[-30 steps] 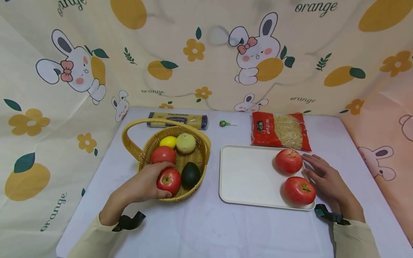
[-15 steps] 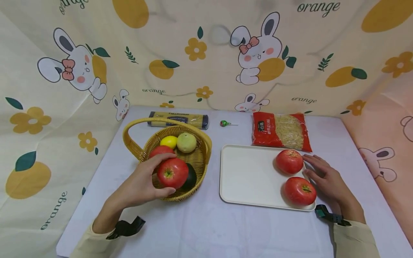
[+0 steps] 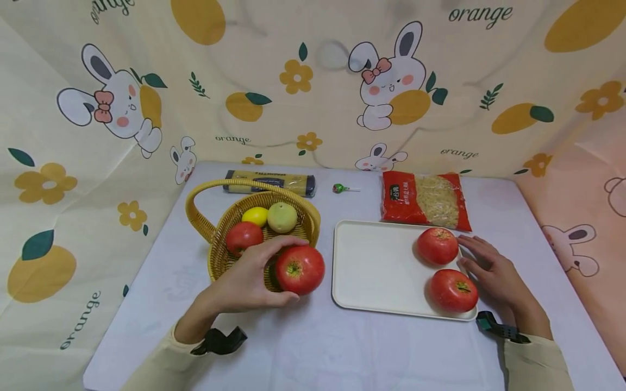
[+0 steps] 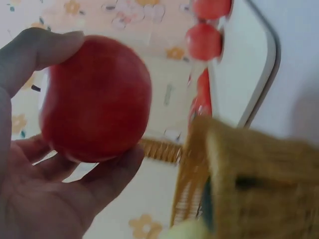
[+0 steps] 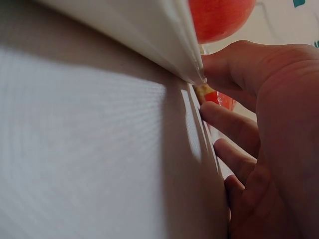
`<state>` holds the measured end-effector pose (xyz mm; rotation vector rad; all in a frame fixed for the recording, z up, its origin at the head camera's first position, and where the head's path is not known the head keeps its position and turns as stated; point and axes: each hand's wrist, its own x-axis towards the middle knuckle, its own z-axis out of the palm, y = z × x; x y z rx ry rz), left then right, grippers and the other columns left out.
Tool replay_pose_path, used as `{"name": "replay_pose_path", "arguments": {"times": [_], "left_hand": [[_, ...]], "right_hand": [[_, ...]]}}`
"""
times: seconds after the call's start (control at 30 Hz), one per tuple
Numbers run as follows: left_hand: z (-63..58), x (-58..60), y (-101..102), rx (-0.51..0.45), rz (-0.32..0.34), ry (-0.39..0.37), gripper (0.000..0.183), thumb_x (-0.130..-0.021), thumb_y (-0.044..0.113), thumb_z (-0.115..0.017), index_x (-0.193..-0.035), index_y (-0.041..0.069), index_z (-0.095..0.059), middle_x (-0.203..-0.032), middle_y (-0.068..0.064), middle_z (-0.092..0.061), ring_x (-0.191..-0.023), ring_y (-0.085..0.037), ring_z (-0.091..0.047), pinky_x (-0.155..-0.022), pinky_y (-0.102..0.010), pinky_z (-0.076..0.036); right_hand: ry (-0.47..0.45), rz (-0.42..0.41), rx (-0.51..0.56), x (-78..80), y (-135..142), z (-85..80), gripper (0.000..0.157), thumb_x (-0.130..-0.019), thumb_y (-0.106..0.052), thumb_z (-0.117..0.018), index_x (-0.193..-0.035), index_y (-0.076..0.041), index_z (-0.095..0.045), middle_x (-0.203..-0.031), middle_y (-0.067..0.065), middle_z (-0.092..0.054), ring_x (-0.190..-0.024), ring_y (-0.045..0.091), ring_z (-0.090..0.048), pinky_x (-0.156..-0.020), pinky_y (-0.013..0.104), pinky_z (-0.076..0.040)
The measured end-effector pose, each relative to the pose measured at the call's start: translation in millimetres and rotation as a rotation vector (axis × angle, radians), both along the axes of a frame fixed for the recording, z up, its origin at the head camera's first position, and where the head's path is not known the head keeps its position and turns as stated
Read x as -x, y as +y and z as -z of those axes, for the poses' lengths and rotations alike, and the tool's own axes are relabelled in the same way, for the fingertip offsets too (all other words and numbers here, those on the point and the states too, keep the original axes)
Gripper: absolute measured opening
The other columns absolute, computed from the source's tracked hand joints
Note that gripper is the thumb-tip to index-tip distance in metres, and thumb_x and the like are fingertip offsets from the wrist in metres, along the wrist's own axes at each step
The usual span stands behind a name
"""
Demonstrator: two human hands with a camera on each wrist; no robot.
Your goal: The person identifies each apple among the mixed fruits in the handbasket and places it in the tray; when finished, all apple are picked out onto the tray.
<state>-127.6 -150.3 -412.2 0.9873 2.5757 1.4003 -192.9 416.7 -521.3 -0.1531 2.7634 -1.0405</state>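
My left hand grips a red apple above the right front rim of the wicker basket. In the left wrist view, thumb and fingers clasp this apple, clear of the basket. Another red apple, a yellow lemon and a pale green round fruit lie inside the basket. The dark avocado is mostly hidden behind hand and apple. My right hand rests by the right edge of the white tray, its thumb touching the rim. Two red apples sit on the tray's right side.
Behind the basket lies a spaghetti pack. A lollipop is at the back middle. The red pasta bag lies just behind the tray. The basket's handle arches over its back. A patterned cloth hangs behind the table.
My left hand has lifted the apple out of the basket and carried it right, towards the tray. The other basket apple shows more fully. My right hand stays in place.
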Motion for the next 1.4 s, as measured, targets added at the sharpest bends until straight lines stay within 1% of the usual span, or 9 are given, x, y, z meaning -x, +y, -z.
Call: {"name": "replay_pose_path", "arguments": {"times": [0.2,0.27,0.33,0.4,0.53,0.77,0.93,1.17,1.4], "left_hand": [[12.1,8.3,27.2,-0.028,0.056,0.014,0.081,-0.081,0.026,-0.095,-0.153,0.021,-0.058,-0.153,0.006,-0.062,-0.141,-0.015,-0.059,-0.113,-0.044,-0.058],[16.3,10.3,37.0,-0.033,0.064,0.009,0.081,-0.081,0.026,-0.095,-0.153,0.020,-0.059,-0.152,0.004,-0.063,-0.140,-0.016,-0.059,-0.113,-0.043,-0.058],[19.6,12.5,47.4,-0.050,0.072,-0.009,0.082,-0.081,0.024,-0.095,-0.154,0.014,-0.058,-0.151,0.000,-0.064,-0.137,-0.017,-0.062,-0.112,-0.041,-0.058],[22.6,14.7,57.5,-0.070,0.073,-0.031,0.083,-0.082,0.022,-0.095,-0.155,0.011,-0.057,-0.149,-0.003,-0.066,-0.134,-0.018,-0.065,-0.110,-0.038,-0.059],[26.9,19.3,75.1,-0.103,0.062,-0.067,0.082,-0.083,0.020,-0.094,-0.155,0.010,-0.056,-0.148,-0.004,-0.067,-0.130,-0.018,-0.066,-0.108,-0.032,-0.060],[34.0,25.1,99.4,-0.104,0.065,-0.044,0.081,-0.084,0.019,-0.094,-0.155,0.006,-0.056,-0.148,-0.007,-0.067,-0.132,-0.018,-0.066,-0.111,-0.033,-0.058],[38.3,28.7,115.9,-0.093,0.039,-0.069,0.082,-0.084,0.020,-0.094,-0.155,0.007,-0.055,-0.149,-0.007,-0.067,-0.131,-0.018,-0.066,-0.109,-0.030,-0.058],[48.7,35.2,141.0,-0.122,0.022,-0.037,0.080,-0.083,0.020,-0.096,-0.152,0.005,-0.058,-0.149,-0.008,-0.066,-0.131,-0.019,-0.066,-0.106,-0.023,-0.058],[56.8,49.4,163.4,-0.091,-0.038,-0.048,0.078,-0.086,0.028,-0.095,-0.153,0.009,-0.060,-0.149,-0.004,-0.067,-0.127,-0.011,-0.066,-0.101,-0.016,-0.056]], "right_hand": [[-0.005,0.003,0.003,-0.4,-0.2,1.2,0.070,-0.110,-0.038,-0.065,-0.171,-0.016,-0.038,-0.177,0.031,-0.024,-0.165,0.059,-0.007,-0.099,0.096,-0.032],[-0.006,0.003,0.002,-0.4,0.0,1.1,0.070,-0.110,-0.038,-0.065,-0.171,-0.016,-0.038,-0.177,0.031,-0.024,-0.165,0.058,-0.007,-0.099,0.096,-0.031],[-0.009,0.002,0.000,-0.5,0.0,0.9,0.070,-0.110,-0.038,-0.065,-0.171,-0.016,-0.038,-0.177,0.031,-0.023,-0.165,0.059,-0.007,-0.099,0.096,-0.031],[-0.012,0.004,0.000,-0.6,0.0,0.6,0.070,-0.110,-0.039,-0.065,-0.171,-0.017,-0.038,-0.177,0.031,-0.023,-0.165,0.059,-0.007,-0.099,0.096,-0.031],[-0.013,0.007,-0.002,-0.6,-0.2,0.5,0.070,-0.110,-0.040,-0.065,-0.171,-0.017,-0.038,-0.178,0.031,-0.023,-0.165,0.059,-0.008,-0.100,0.096,-0.031],[-0.007,0.005,0.012,-0.2,1.0,2.1,0.070,-0.110,-0.039,-0.065,-0.171,-0.017,-0.038,-0.177,0.030,-0.024,-0.166,0.057,-0.006,-0.105,0.096,-0.024],[-0.023,0.011,0.006,0.1,2.4,1.7,0.071,-0.111,-0.040,-0.064,-0.173,-0.020,-0.036,-0.179,0.029,-0.020,-0.166,0.057,-0.005,-0.104,0.096,-0.025],[-0.013,0.001,0.002,1.6,2.7,1.4,0.071,-0.110,-0.039,-0.065,-0.172,-0.019,-0.036,-0.178,0.030,-0.023,-0.166,0.057,-0.006,-0.102,0.096,-0.027],[-0.015,0.002,-0.003,2.0,1.7,0.4,0.071,-0.111,-0.040,-0.064,-0.172,-0.020,-0.037,-0.178,0.029,-0.022,-0.166,0.057,-0.007,-0.101,0.096,-0.029]]}}
